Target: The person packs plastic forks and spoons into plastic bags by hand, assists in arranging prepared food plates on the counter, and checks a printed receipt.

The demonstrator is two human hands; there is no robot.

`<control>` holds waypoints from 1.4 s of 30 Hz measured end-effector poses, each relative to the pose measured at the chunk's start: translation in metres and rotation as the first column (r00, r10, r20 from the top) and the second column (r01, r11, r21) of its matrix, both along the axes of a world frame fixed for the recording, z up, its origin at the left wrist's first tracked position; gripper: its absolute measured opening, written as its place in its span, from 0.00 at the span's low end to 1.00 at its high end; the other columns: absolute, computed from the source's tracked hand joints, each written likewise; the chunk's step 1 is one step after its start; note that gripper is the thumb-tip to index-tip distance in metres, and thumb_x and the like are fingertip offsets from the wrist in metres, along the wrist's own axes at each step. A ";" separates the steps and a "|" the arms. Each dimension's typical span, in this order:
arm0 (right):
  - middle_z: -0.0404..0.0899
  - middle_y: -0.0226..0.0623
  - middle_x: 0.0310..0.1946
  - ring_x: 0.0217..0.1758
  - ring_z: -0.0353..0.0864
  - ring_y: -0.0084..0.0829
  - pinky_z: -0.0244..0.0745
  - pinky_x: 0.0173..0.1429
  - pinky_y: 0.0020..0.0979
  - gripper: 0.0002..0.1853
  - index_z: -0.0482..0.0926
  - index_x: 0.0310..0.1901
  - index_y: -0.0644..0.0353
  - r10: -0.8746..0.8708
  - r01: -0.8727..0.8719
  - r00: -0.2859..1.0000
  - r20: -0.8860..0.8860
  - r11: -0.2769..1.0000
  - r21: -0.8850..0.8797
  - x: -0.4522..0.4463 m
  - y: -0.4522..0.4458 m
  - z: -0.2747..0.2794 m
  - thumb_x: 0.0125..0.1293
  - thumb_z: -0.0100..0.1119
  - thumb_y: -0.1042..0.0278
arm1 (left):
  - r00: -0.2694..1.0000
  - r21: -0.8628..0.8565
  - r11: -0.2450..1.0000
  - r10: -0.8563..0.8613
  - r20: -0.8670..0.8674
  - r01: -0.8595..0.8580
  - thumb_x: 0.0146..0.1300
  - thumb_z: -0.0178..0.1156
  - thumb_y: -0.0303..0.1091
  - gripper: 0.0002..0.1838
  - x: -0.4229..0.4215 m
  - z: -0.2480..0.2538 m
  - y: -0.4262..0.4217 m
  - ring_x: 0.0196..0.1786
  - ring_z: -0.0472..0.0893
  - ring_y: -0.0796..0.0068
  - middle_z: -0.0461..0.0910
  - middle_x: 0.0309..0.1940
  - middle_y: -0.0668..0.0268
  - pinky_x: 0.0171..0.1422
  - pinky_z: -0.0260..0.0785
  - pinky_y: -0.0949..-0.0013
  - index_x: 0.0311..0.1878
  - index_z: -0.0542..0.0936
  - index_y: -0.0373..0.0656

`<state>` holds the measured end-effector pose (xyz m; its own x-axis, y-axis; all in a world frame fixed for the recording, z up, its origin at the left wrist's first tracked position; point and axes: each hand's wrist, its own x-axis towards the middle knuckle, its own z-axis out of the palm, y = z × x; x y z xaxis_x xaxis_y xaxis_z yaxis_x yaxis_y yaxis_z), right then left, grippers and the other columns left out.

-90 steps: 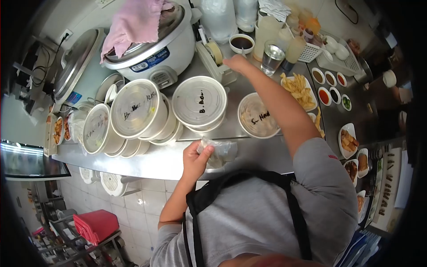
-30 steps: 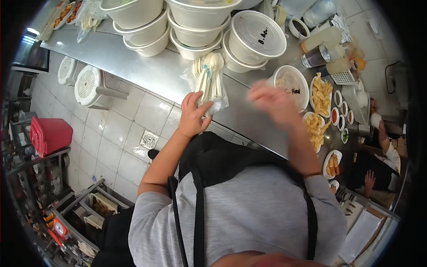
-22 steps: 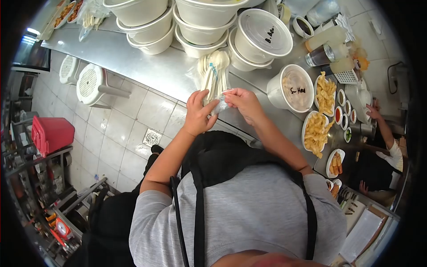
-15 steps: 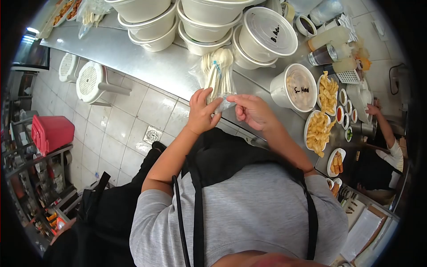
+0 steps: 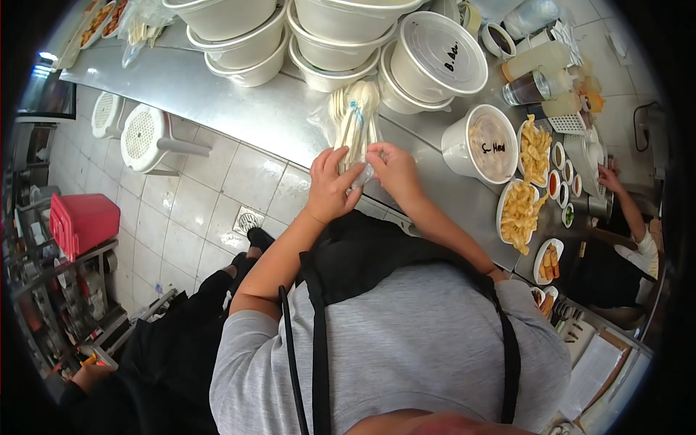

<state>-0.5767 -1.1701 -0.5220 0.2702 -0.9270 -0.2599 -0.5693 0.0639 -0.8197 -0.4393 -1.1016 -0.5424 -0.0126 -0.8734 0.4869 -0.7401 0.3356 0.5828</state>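
Observation:
A clear plastic bag of cutlery (image 5: pixel 353 119), with pale forks and spoons inside, lies at the steel counter's front edge. My left hand (image 5: pixel 332 185) grips the lower left part of the bag between thumb and fingers. On the bag's right side, my right hand (image 5: pixel 394 174) pinches the plastic near its lower end. Just behind the bag stand stacked white tubs (image 5: pixel 341 54) and a lidded tub marked in black (image 5: pixel 444 56). Another lidded tub (image 5: pixel 481 143) is to the right of my right hand.
Plates of fried food (image 5: pixel 518 212), small sauce bowls (image 5: pixel 554 185) and bottles (image 5: pixel 536 61) line the right side. A co-worker's arm (image 5: pixel 627 199) reaches in at far right. Another person in black (image 5: pixel 174 348) is at lower left. White stools (image 5: pixel 145 138) and a red bin (image 5: pixel 85 221) stand left.
My right hand has come from the tape dispenser to the bag, and its fingers have now closed on the plastic. The person at lower left has moved further into view.

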 end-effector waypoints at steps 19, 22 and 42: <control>0.71 0.37 0.17 0.16 0.70 0.24 0.66 0.19 0.25 0.23 0.67 0.35 0.62 0.026 0.025 0.984 -0.174 0.958 0.286 0.005 -0.045 0.034 0.45 0.60 0.52 | 1.000 -0.019 0.999 -0.027 -0.006 0.027 0.34 0.60 0.32 0.18 0.001 -0.004 -0.002 0.49 0.63 0.53 0.64 0.48 0.54 0.53 0.53 0.58 0.36 0.77 0.46; 0.70 0.34 0.16 0.14 0.68 0.20 0.62 0.15 0.22 0.21 0.67 0.35 0.61 0.054 -0.005 0.989 -0.141 0.945 0.328 0.003 -0.051 0.033 0.48 0.58 0.52 | 0.999 -0.019 0.999 -0.036 -0.011 0.036 0.36 0.59 0.30 0.17 0.001 -0.001 -0.002 0.50 0.62 0.52 0.64 0.48 0.55 0.53 0.53 0.58 0.35 0.76 0.46; 0.67 0.29 0.18 0.12 0.65 0.17 0.64 0.16 0.20 0.10 0.66 0.36 0.58 -0.264 0.048 0.894 0.362 0.859 0.509 -0.050 -0.026 0.019 0.57 0.47 0.63 | 0.695 -0.024 0.925 0.267 -0.668 -0.378 0.53 0.49 0.24 0.06 0.259 0.109 -0.037 0.31 0.70 0.82 0.72 0.28 0.69 0.38 0.64 0.79 0.34 0.72 0.38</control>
